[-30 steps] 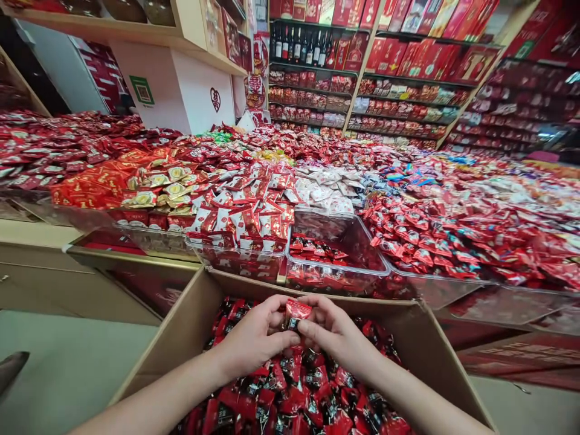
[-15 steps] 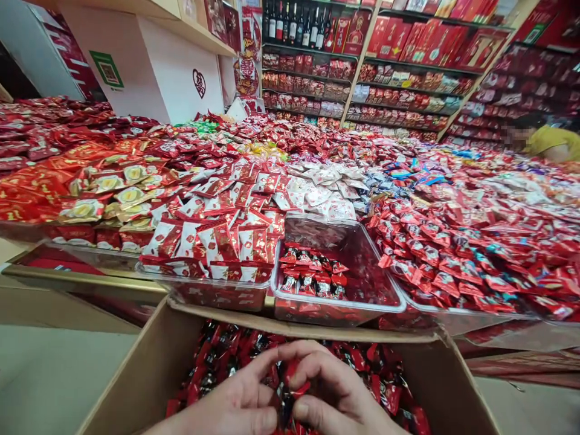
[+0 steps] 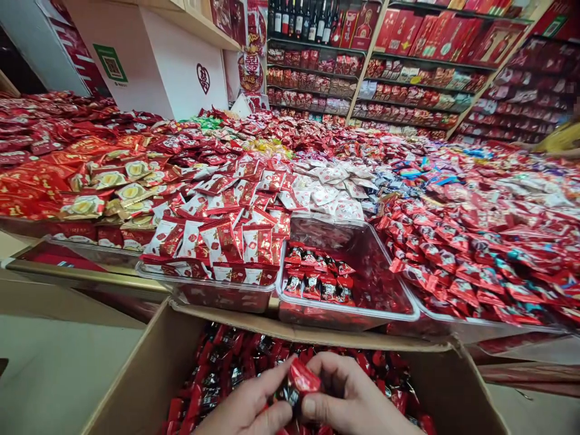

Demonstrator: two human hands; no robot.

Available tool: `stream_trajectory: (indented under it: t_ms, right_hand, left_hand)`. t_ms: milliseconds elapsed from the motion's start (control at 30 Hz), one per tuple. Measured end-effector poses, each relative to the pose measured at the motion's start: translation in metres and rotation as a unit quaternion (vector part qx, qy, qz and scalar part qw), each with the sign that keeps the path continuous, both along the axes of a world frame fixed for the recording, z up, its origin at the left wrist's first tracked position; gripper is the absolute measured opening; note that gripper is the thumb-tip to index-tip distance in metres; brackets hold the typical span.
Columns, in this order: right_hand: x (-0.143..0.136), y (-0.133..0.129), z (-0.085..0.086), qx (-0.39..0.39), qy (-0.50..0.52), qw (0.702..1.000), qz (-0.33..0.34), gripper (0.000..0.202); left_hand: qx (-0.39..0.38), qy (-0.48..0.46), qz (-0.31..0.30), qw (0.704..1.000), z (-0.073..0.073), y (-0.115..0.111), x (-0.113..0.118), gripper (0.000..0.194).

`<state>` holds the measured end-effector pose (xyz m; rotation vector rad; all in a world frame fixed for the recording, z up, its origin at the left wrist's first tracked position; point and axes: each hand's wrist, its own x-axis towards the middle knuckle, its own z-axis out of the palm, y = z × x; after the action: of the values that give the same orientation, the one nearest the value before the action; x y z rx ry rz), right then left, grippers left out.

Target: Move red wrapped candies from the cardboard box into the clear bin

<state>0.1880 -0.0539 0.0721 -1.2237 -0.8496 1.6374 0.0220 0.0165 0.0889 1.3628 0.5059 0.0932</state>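
- Left hand (image 3: 244, 411) and right hand (image 3: 348, 405) both pinch one red-black candy (image 3: 296, 383), fingertips clamped on it, just above the box (image 3: 136, 374).
- Box holds loose matching candies.
- Beyond the box: clear tray (image 3: 385, 302) with two short candy rows.
- Farther beyond: shelves (image 3: 408, 54).

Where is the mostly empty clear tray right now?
In the head view the clear tray sits just right of centre, behind the cardboard box, beside the tray of red-and-white packets, holding a few red candies.
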Motion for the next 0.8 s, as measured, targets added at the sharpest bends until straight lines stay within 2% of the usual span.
stream_trajectory:
  t_ms: [100, 200, 367, 500, 567, 667, 733, 800]
  right_hand:
    - [0.001, 0.0, 0.012, -0.002, -0.003, 1.0, -0.016, 0.027]
    - [0.001, 0.001, 0.018, 0.0, -0.029, 0.999, -0.039, 0.027]
    - [-0.006, 0.002, 0.015, -0.011, -0.053, 0.995, -0.085, 0.027]
    - [-0.013, -0.003, 0.017, 0.031, -0.063, 0.995, -0.066, 0.025]
    - [-0.01, -0.008, 0.03, 0.059, -0.094, 0.991, -0.081, 0.022]
    - [0.008, -0.005, 0.067, 0.134, -0.189, 0.96, -0.16, 0.015]
    - [0.027, 0.011, 0.094, 0.191, -0.244, 0.929, -0.201, 0.013]
    - [0.046, 0.04, 0.11, 0.212, -0.273, 0.913, -0.217, 0.012]
  left_hand:
    - [-0.068, -0.001, 0.053, 0.996, 0.002, -0.001, -0.002, 0.046]
    - [-0.096, -0.029, 0.065, 0.993, 0.005, -0.003, -0.004, 0.047]
    - [-0.094, -0.048, 0.061, 0.993, 0.007, -0.006, -0.005, 0.043]
    - [-0.082, -0.062, 0.058, 0.993, 0.005, -0.009, -0.008, 0.046]
    - [-0.084, -0.061, 0.044, 0.994, 0.004, -0.01, -0.011, 0.05]
    - [-0.061, -0.045, 0.023, 0.997, 0.003, -0.008, -0.015, 0.046]
    - [0.0, 0.033, 0.002, 0.999, 0.001, -0.006, -0.016, 0.039]
    - [0.098, 0.133, -0.043, 0.985, -0.005, -0.005, -0.016, 0.034]
